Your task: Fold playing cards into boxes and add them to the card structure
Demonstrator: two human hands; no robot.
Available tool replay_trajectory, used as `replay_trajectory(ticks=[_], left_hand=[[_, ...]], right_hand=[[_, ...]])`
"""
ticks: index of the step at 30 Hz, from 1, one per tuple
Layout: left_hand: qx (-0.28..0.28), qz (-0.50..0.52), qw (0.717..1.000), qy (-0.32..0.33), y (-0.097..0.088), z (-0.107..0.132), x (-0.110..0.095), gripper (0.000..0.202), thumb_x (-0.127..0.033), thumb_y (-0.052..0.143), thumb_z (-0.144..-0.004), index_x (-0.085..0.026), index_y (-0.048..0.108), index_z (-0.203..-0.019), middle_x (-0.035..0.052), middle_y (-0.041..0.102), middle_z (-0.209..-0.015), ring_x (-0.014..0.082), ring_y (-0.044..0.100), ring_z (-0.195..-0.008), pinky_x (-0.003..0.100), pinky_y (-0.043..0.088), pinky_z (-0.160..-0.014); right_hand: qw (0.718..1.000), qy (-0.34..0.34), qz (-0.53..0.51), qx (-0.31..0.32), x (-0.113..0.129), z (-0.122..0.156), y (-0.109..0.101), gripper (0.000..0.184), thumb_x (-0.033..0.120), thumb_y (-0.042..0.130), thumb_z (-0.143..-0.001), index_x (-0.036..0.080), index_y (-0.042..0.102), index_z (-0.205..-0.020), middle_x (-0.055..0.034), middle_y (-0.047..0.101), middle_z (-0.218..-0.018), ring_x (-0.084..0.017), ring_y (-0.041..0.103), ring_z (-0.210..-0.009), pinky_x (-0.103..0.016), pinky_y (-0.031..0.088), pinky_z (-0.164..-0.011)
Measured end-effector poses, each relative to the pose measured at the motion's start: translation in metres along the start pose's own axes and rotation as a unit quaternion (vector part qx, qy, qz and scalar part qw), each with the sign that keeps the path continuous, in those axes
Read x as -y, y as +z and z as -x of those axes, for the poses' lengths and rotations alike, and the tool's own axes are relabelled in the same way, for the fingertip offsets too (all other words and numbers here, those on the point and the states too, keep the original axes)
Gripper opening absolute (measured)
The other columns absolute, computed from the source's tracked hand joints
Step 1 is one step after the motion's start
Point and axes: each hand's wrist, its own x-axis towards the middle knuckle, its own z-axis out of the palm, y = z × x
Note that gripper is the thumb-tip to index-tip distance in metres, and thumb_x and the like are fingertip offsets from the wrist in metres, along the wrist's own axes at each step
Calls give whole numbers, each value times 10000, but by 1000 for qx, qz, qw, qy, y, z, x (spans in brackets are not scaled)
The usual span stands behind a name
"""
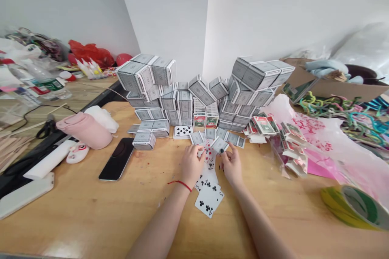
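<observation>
My left hand point(192, 164) and my right hand point(231, 164) meet at the middle of the wooden table point(121, 210), both pinching small grey-backed playing cards point(219, 144) folded together. A few face-up cards point(209, 196), clubs among them, lie fanned under and between my wrists. A red string circles my left wrist. Behind the hands rises a wide structure of card cubes point(182, 97), with tall clusters at left and right. A nine of spades point(183, 131) lies face up at its foot.
A black phone point(117, 158), a pink cylinder point(85, 129) and white items lie to the left. Card packs point(264, 125), a pink plastic bag point(319, 145) and a green-yellow tape roll point(355, 206) sit to the right. A cardboard box point(328, 85) stands behind.
</observation>
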Motion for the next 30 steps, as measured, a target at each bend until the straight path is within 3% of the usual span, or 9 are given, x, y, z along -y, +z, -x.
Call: replay_trajectory(ticks=[3, 6, 13, 18, 24, 30], left_hand=[[13, -49, 998, 24, 2, 0, 2, 327, -290, 611, -710, -201, 524, -1012, 63, 526, -1015, 225, 451, -1003, 366, 371, -865], [34, -83, 996, 27, 5, 1, 4, 482, -320, 677, -640, -200, 499, -1071, 75, 485, -1076, 248, 421, -1039, 402, 363, -887], [43, -85, 995, 20, 8, 2, 9, 352, -251, 621, -686, -192, 519, -1018, 71, 476, -1069, 248, 416, -1036, 407, 366, -881], [33, -61, 998, 6, 9, 2, 8, 292, -164, 594, -696, -184, 488, -967, 57, 506, -990, 232, 440, -987, 375, 384, -831], [38, -108, 993, -22, 7, 3, 5, 414, -202, 617, -697, -197, 452, -1076, 76, 496, -1069, 237, 438, -971, 388, 347, -835], [41, -113, 992, -45, 8, 3, 8, 413, -225, 621, -690, -196, 480, -1078, 85, 472, -1038, 248, 422, -975, 400, 350, -845]], right_hand=[[999, 14, 38, -23, -1, -4, -7, 700, 392, 494, -744, 158, 190, -1329, -73, 647, -840, -96, 505, -375, -212, 377, -355], [998, 20, 58, -21, 1, -3, -9, 718, 366, 487, -731, 125, 182, -1335, -72, 667, -787, -126, 538, -389, -215, 379, -346], [996, 17, 88, -3, 0, -2, -6, 497, 339, 464, -722, 122, 405, -1165, -44, 658, -684, -130, 525, -365, -237, 404, -366], [994, 7, 107, -11, 0, -1, -7, 402, 345, 481, -709, 151, 498, -1061, -91, 654, -862, -134, 564, -434, -232, 395, -369], [987, 27, 157, 27, 1, 0, -8, 409, 350, 465, -741, 165, 527, -1099, -3, 625, -536, -154, 534, -399, -249, 396, -409], [990, -3, 122, 67, -8, -5, -6, 381, 296, 471, -722, 163, 543, -1071, -68, 671, -843, -152, 613, -553, -268, 447, -543]])
